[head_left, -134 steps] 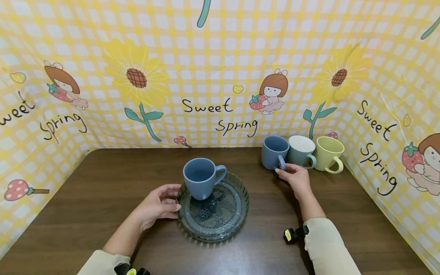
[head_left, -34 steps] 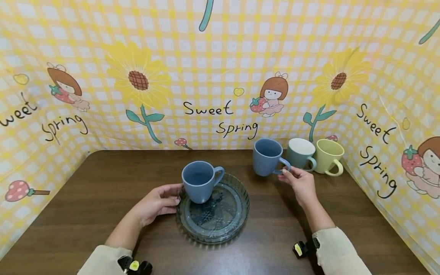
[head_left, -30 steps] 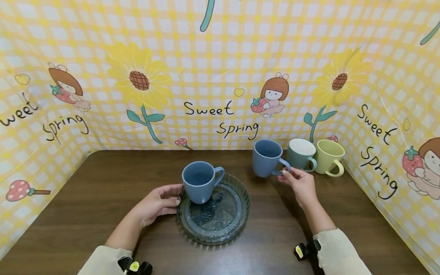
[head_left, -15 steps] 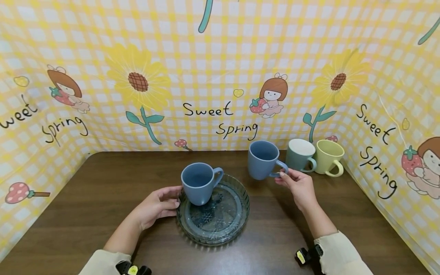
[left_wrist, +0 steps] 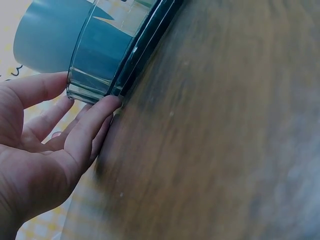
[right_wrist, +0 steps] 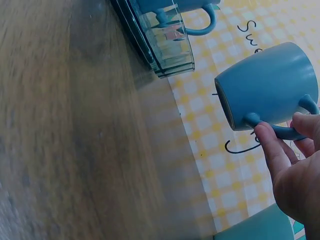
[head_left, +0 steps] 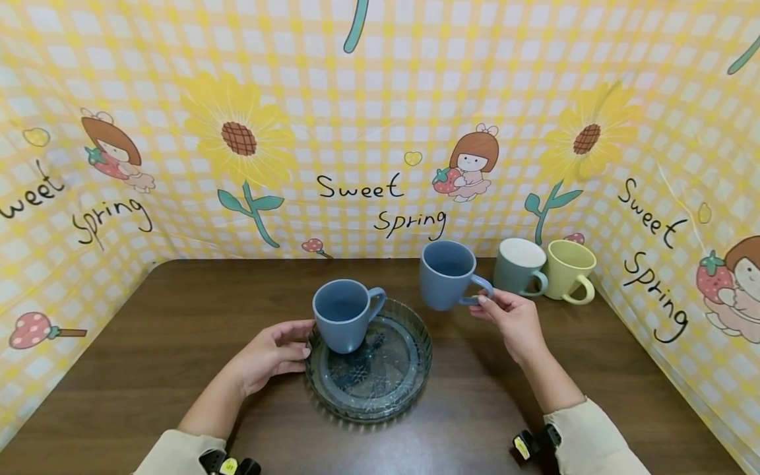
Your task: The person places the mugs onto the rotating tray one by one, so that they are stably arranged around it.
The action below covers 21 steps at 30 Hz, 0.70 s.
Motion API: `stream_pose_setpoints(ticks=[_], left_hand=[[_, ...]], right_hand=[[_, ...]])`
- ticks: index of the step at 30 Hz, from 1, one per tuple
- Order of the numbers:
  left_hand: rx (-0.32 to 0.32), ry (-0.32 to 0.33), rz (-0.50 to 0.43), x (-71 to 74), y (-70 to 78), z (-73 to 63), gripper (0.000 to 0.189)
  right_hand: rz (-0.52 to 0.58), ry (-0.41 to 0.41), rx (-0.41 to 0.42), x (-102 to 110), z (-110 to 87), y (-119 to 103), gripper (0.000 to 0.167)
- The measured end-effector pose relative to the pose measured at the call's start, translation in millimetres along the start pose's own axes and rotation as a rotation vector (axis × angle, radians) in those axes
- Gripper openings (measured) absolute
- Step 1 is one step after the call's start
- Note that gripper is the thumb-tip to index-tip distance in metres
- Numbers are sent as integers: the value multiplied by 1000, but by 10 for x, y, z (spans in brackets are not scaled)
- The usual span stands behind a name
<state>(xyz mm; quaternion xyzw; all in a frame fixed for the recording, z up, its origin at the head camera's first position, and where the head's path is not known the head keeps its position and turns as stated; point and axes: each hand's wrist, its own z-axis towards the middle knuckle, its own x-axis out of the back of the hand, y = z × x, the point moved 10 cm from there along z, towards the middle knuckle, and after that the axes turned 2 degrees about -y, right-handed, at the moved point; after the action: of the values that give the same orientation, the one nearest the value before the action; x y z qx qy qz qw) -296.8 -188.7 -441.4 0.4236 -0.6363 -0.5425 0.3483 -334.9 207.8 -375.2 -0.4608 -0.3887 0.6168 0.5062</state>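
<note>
My right hand (head_left: 518,324) pinches the handle of a blue mug (head_left: 446,277) between thumb and fingers. In the right wrist view this mug (right_wrist: 267,85) is tilted and raised off the table. A ribbed, clear grey-green glass tray (head_left: 374,369) with a snowflake-patterned base sits mid-table. On its back left part stands a second blue mug (head_left: 342,316), handle to the right. My left hand (head_left: 270,356) rests against the tray's left side. In the left wrist view its fingers (left_wrist: 40,90) are spread and touch the glass wall (left_wrist: 90,75).
A green mug with a white inside (head_left: 518,270) and a yellow-green mug (head_left: 569,270) stand side by side at the back right of the wooden table (head_left: 225,297). A yellow checked cloth (head_left: 356,99) hangs behind and along both sides.
My right hand has lifted the blue mug from beside the green mug and moved it left towards the tray. My left hand stays at the tray's side.
</note>
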Motion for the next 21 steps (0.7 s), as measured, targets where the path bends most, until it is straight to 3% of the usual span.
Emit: stream_pose_setpoints(ticks=[21], left_hand=[[11,28,-8,-9,17,-40,67]], right_hand=[[-12,-79,-4,-235,-62,-91,20]])
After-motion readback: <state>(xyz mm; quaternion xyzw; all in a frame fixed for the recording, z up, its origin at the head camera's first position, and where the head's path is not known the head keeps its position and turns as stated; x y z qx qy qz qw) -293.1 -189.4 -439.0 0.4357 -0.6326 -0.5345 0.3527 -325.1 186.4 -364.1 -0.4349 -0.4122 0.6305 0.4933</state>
